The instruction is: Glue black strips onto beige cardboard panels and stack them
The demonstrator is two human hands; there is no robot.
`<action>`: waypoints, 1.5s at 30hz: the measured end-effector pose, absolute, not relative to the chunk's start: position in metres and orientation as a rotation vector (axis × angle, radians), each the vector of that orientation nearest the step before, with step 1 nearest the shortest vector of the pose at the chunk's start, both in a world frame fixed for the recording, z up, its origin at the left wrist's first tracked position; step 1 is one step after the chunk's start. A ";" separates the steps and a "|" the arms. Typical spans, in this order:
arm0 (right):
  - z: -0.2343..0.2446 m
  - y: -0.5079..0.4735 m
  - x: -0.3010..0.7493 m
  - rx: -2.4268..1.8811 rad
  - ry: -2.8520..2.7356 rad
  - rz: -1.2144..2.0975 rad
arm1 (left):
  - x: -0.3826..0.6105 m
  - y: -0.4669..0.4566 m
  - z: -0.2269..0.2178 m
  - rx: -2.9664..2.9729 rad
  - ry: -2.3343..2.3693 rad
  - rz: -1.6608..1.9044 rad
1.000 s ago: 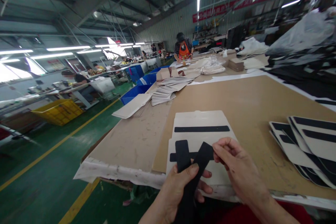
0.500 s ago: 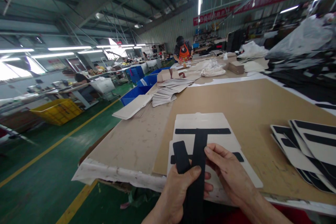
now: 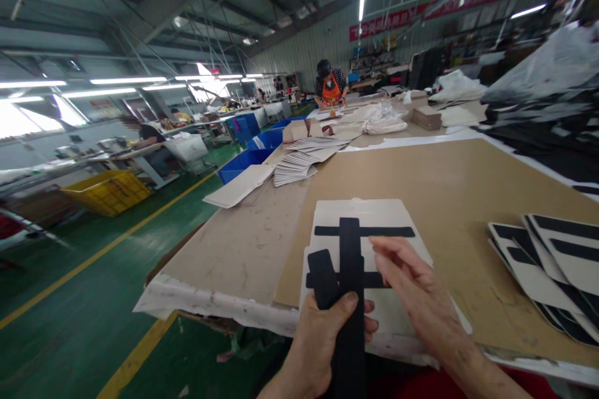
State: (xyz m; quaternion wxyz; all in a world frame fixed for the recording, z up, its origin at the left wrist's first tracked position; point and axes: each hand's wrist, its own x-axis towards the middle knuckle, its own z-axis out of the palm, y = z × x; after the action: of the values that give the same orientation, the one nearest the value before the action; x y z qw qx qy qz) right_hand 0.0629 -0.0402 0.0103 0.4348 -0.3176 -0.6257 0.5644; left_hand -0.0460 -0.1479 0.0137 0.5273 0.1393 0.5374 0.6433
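Observation:
My left hand (image 3: pixel 327 330) is closed around long black strips (image 3: pixel 350 312), its thumb pressed across them. One strip's rounded end (image 3: pixel 322 268) leans left of the others. Close to the right edge of the strips is my right hand (image 3: pixel 407 280), its fingers partly bent and apart from the strips, with nothing visible in them. Beneath both hands, off-white panels (image 3: pixel 381 213) overlap at the table's near edge. A black band (image 3: pixel 388 232) crosses the upper panel, and another black band (image 3: pixel 373 280) crosses the lower one, partly hidden by the strips.
Finished-looking panels with black bands (image 3: pixel 538 268) are piled at the right. A fanned stack of pale sheets (image 3: pixel 299 162) lies farther up the brown-topped table (image 3: pixel 421 168). Blue bins (image 3: pixel 243 165) stand along its left side. A co-worker in an orange apron (image 3: pixel 331 90) bends over the far end.
My right hand has let go of the strip's edge and moved slightly right. The upper ends of the held strips have shifted left and up across the upper band.

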 end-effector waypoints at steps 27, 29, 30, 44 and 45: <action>0.037 -0.021 0.084 -0.636 -0.928 2.067 | -0.076 -0.171 0.013 0.311 1.294 1.651; 0.041 -0.022 0.080 -0.650 -1.090 2.106 | -0.072 -0.171 0.014 0.334 1.244 1.620; 0.042 -0.024 0.076 -0.644 -1.185 2.140 | -0.068 -0.172 0.014 0.352 1.221 1.595; 0.025 -0.038 0.066 -0.551 -1.573 2.271 | -0.053 -0.161 -0.004 0.372 0.982 1.194; 0.025 -0.040 0.062 -0.575 -1.616 2.213 | -0.051 -0.160 -0.007 0.380 0.978 1.163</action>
State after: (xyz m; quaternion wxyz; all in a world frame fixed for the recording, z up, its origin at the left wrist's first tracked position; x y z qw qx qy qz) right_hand 0.0621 -0.0402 0.0245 0.1699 -0.2022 -0.5688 0.7790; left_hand -0.0514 -0.1598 -0.0067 0.7089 0.1712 0.4404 0.5237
